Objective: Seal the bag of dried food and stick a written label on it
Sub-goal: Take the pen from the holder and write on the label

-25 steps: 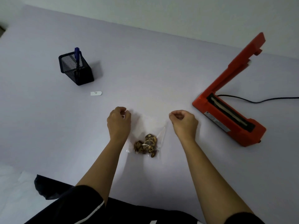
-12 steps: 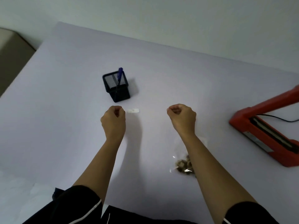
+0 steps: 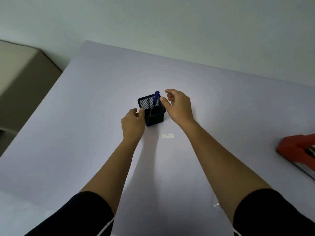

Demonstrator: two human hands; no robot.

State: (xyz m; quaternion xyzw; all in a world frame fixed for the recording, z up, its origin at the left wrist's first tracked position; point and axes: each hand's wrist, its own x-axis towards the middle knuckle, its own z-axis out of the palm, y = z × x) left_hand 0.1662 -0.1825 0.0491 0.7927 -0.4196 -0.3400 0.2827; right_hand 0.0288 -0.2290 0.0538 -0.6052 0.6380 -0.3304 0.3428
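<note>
A black mesh pen holder (image 3: 154, 114) stands mid-table with a blue pen (image 3: 154, 99) leaning in it. My left hand (image 3: 133, 123) is against the holder's near-left corner, fingers touching its rim. My right hand (image 3: 179, 106) hovers at the holder's right side, fingers apart, thumb close to the pen's top, holding nothing. A small white label (image 3: 167, 135) lies flat on the table just in front of the holder, between my forearms. Only a clear corner of the bag (image 3: 215, 204) shows beside my right forearm; the dried food is hidden.
The red heat sealer (image 3: 296, 149) sits at the right edge of view, partly cut off. The pale table (image 3: 85, 133) ends at the left, where a beige box (image 3: 22, 79) stands beside it. A wall lies behind.
Both hands left the bag and reached forward to the pen holder, opening from fists. My view swung up and left, so the bag and sealer slid toward the lower right.
</note>
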